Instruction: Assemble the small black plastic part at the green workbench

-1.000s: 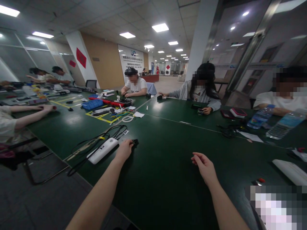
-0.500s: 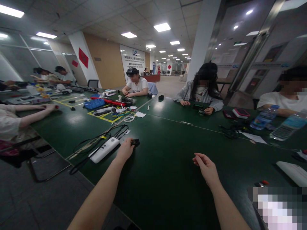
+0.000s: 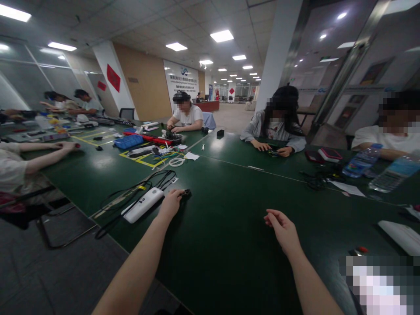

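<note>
My left hand (image 3: 169, 204) reaches out over the green table, its fingers closed on a small black object (image 3: 187, 192). Its kind is too small and dark to make out, and my fingers hide part of it. Just left of that hand lies a white power bank-like block (image 3: 143, 206) marked "2", with black cables (image 3: 126, 197) beside and behind it. My right hand (image 3: 281, 228) is at the right, thumb and fingers curled together. Nothing shows in it, and no object is near its fingertips.
A blue tray (image 3: 128, 141), coloured wires (image 3: 164, 154) and a white cable coil (image 3: 177, 162) lie at the far left. Across the table a person (image 3: 274, 124) handles a dark item. Water bottles (image 3: 362, 161) stand at the right; a pixelated screen (image 3: 380, 284) is near right.
The black object in my left hand has turned and now looks thinner. My right hand keeps its place. Across the table, the co-worker's hands have come together over a dark item.
</note>
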The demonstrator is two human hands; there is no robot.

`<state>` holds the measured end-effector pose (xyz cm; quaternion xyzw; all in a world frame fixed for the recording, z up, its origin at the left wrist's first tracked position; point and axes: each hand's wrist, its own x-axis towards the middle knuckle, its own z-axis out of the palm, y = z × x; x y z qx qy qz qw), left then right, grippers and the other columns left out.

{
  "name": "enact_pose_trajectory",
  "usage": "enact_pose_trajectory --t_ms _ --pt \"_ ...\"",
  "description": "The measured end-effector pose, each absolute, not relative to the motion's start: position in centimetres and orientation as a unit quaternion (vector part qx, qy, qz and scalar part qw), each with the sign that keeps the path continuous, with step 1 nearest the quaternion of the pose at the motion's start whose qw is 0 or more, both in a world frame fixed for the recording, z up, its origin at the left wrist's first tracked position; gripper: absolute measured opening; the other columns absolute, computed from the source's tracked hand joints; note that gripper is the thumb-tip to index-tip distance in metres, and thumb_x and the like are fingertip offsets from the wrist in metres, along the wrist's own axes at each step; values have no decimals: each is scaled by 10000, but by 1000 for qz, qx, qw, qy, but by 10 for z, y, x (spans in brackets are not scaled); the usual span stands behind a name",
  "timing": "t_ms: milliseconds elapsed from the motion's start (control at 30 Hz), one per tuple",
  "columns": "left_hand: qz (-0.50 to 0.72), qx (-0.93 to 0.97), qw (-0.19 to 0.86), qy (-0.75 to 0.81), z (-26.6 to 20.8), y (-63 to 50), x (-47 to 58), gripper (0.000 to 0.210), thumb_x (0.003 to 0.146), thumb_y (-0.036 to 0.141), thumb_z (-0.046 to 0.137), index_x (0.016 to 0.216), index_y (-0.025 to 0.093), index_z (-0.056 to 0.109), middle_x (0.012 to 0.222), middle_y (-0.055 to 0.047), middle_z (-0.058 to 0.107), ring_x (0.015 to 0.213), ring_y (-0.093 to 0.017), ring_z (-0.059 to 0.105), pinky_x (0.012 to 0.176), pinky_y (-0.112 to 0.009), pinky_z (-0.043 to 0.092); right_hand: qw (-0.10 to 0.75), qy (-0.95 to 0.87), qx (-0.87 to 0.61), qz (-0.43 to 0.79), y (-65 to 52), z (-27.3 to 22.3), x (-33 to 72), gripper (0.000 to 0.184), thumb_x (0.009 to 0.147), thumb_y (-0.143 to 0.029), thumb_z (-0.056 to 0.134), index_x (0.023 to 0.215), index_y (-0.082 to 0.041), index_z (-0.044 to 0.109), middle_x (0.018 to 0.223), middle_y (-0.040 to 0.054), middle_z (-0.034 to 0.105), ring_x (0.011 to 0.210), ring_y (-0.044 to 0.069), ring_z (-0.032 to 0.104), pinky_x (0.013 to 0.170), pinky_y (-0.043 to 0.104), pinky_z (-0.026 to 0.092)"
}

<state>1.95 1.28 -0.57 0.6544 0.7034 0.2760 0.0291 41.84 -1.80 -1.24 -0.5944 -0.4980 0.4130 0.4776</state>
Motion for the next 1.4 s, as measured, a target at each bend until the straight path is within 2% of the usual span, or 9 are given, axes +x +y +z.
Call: enact_pose_trajectory --t_ms 267,533,900,1167,1400 --pt "279 645 13 712 -11 14 20 273 764 161 451 997 214 582 1118 -61 424 923 -166 533 854 -306 427 467 -494 -603 417 -19 -9 417 343 698 -428 553 961 -212 600 823 38 641 794 215 590 725 370 468" --pt "232 650 -53 721 -4 11 21 228 754 195 487 943 266 593 1158 -43 494 1105 -241 412 930 -410 327 471 -503 -594 415 -20 -8 417 315 716 -409 541 960 -218 595 820 34 634 789 211 587 729 372 469" --pt "275 661 33 697 -9 13 17 285 752 182 472 1031 222 519 1040 -55 545 961 -187 529 855 -322 404 480 -504 -586 415 -15 -20 419 297 725 -396 531 962 -227 589 810 25 633 768 197 589 719 360 472" --pt "282 628 62 722 -8 15 18 420 742 250 511 1147 164 435 1092 -98 561 1020 -208 526 878 -335 400 466 -498 -596 423 -20 -8 416 289 725 -390 534 957 -228 592 830 29 633 800 206 586 743 371 468" --pt "281 608 88 737 -3 13 18 351 772 278 473 1104 164 452 1066 -99 596 1002 -221 549 854 -358 413 479 -486 -591 430 -23 -2 413 248 716 -375 545 911 -237 612 802 23 640 776 203 590 724 367 471"
